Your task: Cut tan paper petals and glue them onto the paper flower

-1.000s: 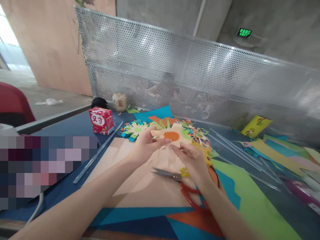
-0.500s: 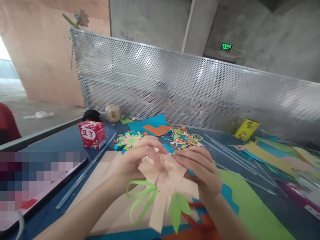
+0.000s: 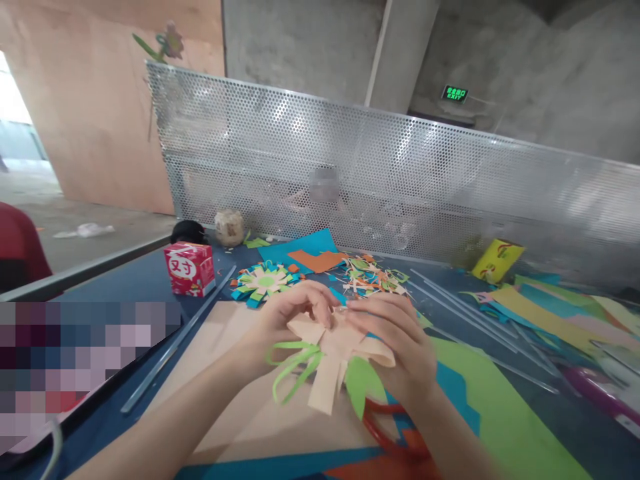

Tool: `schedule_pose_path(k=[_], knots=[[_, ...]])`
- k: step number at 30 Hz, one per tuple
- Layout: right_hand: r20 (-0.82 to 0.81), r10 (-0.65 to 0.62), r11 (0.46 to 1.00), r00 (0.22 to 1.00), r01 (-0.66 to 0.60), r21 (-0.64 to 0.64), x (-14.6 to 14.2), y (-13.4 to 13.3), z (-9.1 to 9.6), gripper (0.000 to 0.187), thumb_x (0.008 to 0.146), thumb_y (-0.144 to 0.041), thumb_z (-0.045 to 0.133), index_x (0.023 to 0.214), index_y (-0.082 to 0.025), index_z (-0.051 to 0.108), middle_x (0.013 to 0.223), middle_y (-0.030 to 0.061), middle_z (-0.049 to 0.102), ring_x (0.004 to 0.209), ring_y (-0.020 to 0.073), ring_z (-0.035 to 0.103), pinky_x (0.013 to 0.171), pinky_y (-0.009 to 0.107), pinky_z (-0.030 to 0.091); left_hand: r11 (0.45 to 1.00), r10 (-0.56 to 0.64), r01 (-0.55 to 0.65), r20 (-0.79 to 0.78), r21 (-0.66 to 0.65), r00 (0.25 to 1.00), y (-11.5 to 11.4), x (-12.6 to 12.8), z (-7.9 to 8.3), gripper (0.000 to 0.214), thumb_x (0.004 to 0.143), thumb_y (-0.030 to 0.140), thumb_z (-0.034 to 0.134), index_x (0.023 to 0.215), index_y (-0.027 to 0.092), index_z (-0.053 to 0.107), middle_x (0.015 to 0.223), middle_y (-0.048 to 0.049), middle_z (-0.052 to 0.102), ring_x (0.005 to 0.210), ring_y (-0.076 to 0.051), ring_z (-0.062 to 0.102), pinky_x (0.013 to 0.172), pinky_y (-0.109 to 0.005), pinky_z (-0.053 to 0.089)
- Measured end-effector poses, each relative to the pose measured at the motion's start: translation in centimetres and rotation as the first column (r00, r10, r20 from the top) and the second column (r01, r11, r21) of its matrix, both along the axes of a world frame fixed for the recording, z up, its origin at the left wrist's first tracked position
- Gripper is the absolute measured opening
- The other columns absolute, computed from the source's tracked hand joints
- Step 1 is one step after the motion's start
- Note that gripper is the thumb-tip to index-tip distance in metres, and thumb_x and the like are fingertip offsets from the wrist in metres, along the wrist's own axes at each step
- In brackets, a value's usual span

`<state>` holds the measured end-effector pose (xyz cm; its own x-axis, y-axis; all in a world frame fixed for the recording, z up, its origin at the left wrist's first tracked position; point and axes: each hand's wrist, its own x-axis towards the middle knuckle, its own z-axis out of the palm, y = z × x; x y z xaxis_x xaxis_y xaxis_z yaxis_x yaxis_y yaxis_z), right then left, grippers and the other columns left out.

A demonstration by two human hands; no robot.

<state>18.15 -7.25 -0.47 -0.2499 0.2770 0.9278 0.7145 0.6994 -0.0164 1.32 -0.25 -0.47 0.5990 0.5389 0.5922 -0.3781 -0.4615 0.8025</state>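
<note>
Both my hands hold a cream paper flower point(image 3: 333, 353) with broad strip petals above the table. My left hand point(image 3: 295, 320) curls round its left side, fingers bent onto the paper near the top. From the right, my right hand point(image 3: 400, 340) grips the upper edge, its fingertips close to the left ones. Curled green paper strips point(image 3: 297, 373) stick out at the lower left, and green paper leaves point(image 3: 364, 387) at the lower right. Red scissor handles point(image 3: 383, 427) show below, partly hidden by my right wrist.
A cream sheet point(image 3: 210, 373) lies under my hands, with a green sheet point(image 3: 505, 413) on the right. Beyond are a layered paper flower point(image 3: 265, 281), paper scraps point(image 3: 373, 277), a red box point(image 3: 190, 269), clear sticks point(image 3: 465, 310), a yellow packet point(image 3: 499, 260) and a perforated metal screen point(image 3: 280, 153).
The cream flower has tilted, and its lower petals have moved up and look shorter. My left fingers have shifted slightly right along its top. The view has moved a little.
</note>
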Motion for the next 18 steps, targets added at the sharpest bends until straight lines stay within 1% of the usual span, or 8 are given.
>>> schedule_pose_path(k=[4, 7, 8, 10, 12, 14, 16, 18], knots=[[-0.087, 0.034, 0.994, 0.996, -0.042, -0.100, -0.3, 0.3, -0.1, 0.015, 0.076, -0.015, 0.053, 0.086, -0.022, 0.062, 0.079, 0.0019, 0.066, 0.078, 0.0163, 0.057, 0.076, 0.034, 0.045, 0.993, -0.012, 0.005, -0.068, -0.114, 0.998, 0.1, 0.3, -0.1, 0.017, 0.064, 0.021, 0.066, 0.066, 0.015, 0.051, 0.076, -0.0017, 0.052, 0.074, -0.013, 0.051, 0.067, -0.025, 0.040], [-0.262, -0.055, 0.967, 0.963, -0.014, -0.255, -0.7, 0.8, -0.7, 0.007, 0.072, -0.016, 0.056, 0.070, -0.020, 0.061, 0.069, 0.0008, 0.063, 0.070, 0.0152, 0.056, 0.069, 0.030, 0.045, 0.973, 0.082, -0.113, -0.155, -0.203, 0.985, 0.1, 0.8, 0.0, 0.015, 0.066, 0.024, 0.064, 0.068, 0.016, 0.051, 0.071, 0.0001, 0.055, 0.070, -0.012, 0.053, 0.065, -0.025, 0.041], [-0.334, -0.109, 0.942, 0.936, -0.010, -0.335, -0.8, 1.0, -1.0, 0.007, 0.072, -0.019, 0.056, 0.065, -0.019, 0.060, 0.065, 0.0007, 0.061, 0.066, 0.0148, 0.056, 0.064, 0.029, 0.045, 0.960, 0.127, -0.167, -0.185, -0.224, 0.975, 0.1, 1.0, -0.1, 0.015, 0.066, 0.025, 0.064, 0.070, 0.016, 0.053, 0.071, -0.0001, 0.058, 0.071, -0.013, 0.055, 0.065, -0.026, 0.042], [-0.462, -0.231, 0.850, 0.856, -0.054, -0.524, -1.0, 1.4, -1.6, 0.015, 0.071, -0.028, 0.058, 0.060, -0.017, 0.057, 0.059, 0.0005, 0.058, 0.058, 0.0142, 0.054, 0.055, 0.026, 0.043, 0.928, 0.187, -0.246, -0.221, -0.280, 0.957, 0.2, 1.3, -0.3, 0.016, 0.064, 0.027, 0.066, 0.073, 0.017, 0.057, 0.075, -0.0016, 0.063, 0.073, -0.015, 0.057, 0.065, -0.026, 0.043], [-0.528, -0.308, 0.727, 0.792, -0.162, -0.667, -1.0, 1.7, -2.0, 0.023, 0.069, -0.036, 0.058, 0.059, -0.016, 0.058, 0.056, 0.0005, 0.057, 0.055, 0.0143, 0.054, 0.051, 0.025, 0.042, 0.906, 0.187, -0.254, -0.218, -0.340, 0.958, 0.4, 1.6, -0.7, 0.019, 0.063, 0.029, 0.066, 0.076, 0.017, 0.059, 0.080, -0.0035, 0.065, 0.075, -0.016, 0.059, 0.065, -0.026, 0.044], [-0.545, -0.323, 0.636, 0.774, -0.248, -0.731, -1.0, 2.0, -2.1, 0.028, 0.068, -0.041, 0.058, 0.058, -0.016, 0.061, 0.056, 0.0008, 0.059, 0.056, 0.0149, 0.055, 0.052, 0.024, 0.042, 0.902, 0.185, -0.244, -0.191, -0.357, 0.964, 0.6, 1.7, -0.9, 0.020, 0.063, 0.030, 0.067, 0.076, 0.017, 0.059, 0.078, -0.0034, 0.066, 0.071, -0.015, 0.059, 0.063, -0.025, 0.044], [-0.571, -0.320, 0.599, 0.756, -0.305, -0.740, -0.9, 2.1, -2.0, 0.027, 0.067, -0.042, 0.058, 0.061, -0.017, 0.065, 0.058, 0.0008, 0.062, 0.059, 0.0150, 0.057, 0.055, 0.024, 0.044, 0.908, 0.197, -0.247, -0.176, -0.338, 0.964, 0.8, 1.8, -1.0, 0.018, 0.064, 0.029, 0.066, 0.074, 0.016, 0.059, 0.073, -0.0018, 0.065, 0.064, -0.012, 0.056, 0.059, -0.023, 0.043], [-0.602, -0.340, 0.583, 0.722, -0.341, -0.738, -0.9, 2.1, -1.9, 0.025, 0.066, -0.041, 0.059, 0.066, -0.018, 0.067, 0.062, 0.0008, 0.065, 0.060, 0.0149, 0.058, 0.057, 0.024, 0.045, 0.908, 0.219, -0.269, -0.182, -0.322, 0.959, 0.9, 1.8, -1.0, 0.017, 0.064, 0.029, 0.066, 0.071, 0.015, 0.059, 0.068, -0.0002, 0.062, 0.059, -0.010, 0.053, 0.055, -0.022, 0.041]])
